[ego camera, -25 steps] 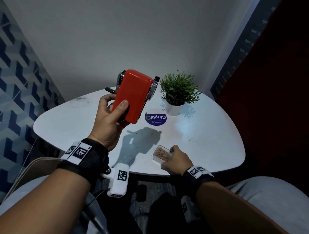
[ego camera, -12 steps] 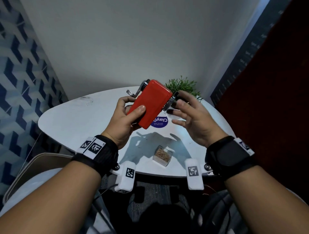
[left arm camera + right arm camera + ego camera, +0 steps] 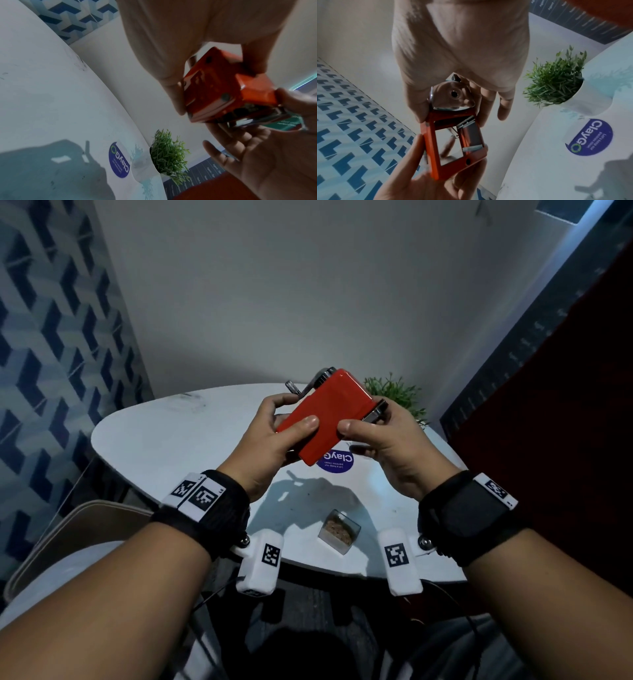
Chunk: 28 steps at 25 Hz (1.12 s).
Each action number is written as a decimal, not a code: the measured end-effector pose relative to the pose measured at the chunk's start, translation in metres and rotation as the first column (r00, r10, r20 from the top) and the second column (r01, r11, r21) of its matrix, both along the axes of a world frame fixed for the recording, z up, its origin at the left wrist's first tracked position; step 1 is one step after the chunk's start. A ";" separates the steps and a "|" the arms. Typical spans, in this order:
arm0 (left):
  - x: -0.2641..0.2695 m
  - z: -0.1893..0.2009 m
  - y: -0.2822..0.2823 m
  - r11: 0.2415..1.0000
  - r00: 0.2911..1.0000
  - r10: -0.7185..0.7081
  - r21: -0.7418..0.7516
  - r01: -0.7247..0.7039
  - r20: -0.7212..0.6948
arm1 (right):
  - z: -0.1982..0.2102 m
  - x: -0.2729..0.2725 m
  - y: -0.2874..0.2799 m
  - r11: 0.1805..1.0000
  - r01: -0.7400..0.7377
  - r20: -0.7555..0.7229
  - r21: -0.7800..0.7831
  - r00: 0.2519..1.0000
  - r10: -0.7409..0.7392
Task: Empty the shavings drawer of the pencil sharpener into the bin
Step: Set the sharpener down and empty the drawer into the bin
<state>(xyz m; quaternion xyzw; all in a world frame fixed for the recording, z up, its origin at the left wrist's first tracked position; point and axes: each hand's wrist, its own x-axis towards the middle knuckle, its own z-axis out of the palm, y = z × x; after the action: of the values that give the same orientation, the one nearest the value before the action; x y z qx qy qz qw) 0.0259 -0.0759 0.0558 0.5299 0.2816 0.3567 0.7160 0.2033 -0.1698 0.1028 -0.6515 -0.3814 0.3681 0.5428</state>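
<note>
Head view showed a white rounded bench (image 3: 164,446) set against a pale wall, with blue patterned tiling on the left and a dark red panel on the right. Both forearms reached over the near edge, each wearing a black wrist strap with coded markers.

Above the bench, the red pencil sharpener (image 3: 329,412) was held clear of the surface, tilted, with its crank handle (image 3: 294,388) pointing to the far left. The left hand (image 3: 263,446) gripped the near left end of the body, thumb laid across the upper red face and fingers curled behind. The right hand (image 3: 387,446) gripped the right end at the metal faceplate (image 3: 375,414), thumb on the red face beside it.

From the right wrist camera, the underside of the pencil sharpener (image 3: 453,143) faced the lens with its drawer bay open and vacant; the bench and wall could be seen through the frame. The left wrist camera showed the red body (image 3: 223,88) between both hands, somewhat blurred.

A small potted plant (image 3: 394,395) stood on the far right of the bench, partly behind the sharpener. A round blue sticker (image 3: 337,465) lay on the surface beneath the held body.

The shavings drawer (image 3: 339,531), a clear box holding brown shavings, rested on the bench close to the near edge, between the two wrists and apart from both hands.
</note>
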 end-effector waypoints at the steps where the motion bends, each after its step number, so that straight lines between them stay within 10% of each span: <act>1: -0.005 0.000 0.004 0.998 0.995 0.007 0.060 -0.001 -0.103 | -0.007 0.001 0.004 1.000 0.008 0.000 0.001 1.000 -0.008; 5: -0.032 0.000 0.022 0.939 0.796 0.152 0.336 0.068 -0.586 | -0.059 0.001 0.014 0.994 0.080 0.109 -0.076 0.991 -0.072; 12: -0.074 -0.004 0.024 0.857 0.427 -0.090 0.149 0.494 -0.900 | -0.165 -0.014 0.021 0.946 0.088 0.301 -0.313 0.954 0.010; 22: -0.086 -0.007 0.027 0.871 0.397 -0.055 0.150 0.467 -0.916 | -0.187 -0.012 0.018 0.890 0.025 0.481 -0.455 0.848 0.222; 28: -0.078 -0.009 0.025 0.852 0.386 -0.059 0.155 0.501 -0.921 | -0.187 0.021 -0.027 0.696 0.195 0.581 -0.692 0.723 0.375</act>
<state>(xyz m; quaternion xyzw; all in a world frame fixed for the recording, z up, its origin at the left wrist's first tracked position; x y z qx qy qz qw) -0.0525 -0.0509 0.0464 0.8136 0.4368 -0.0570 0.3794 0.2248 -0.1972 -0.0844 -0.8747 -0.4144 0.2468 0.0460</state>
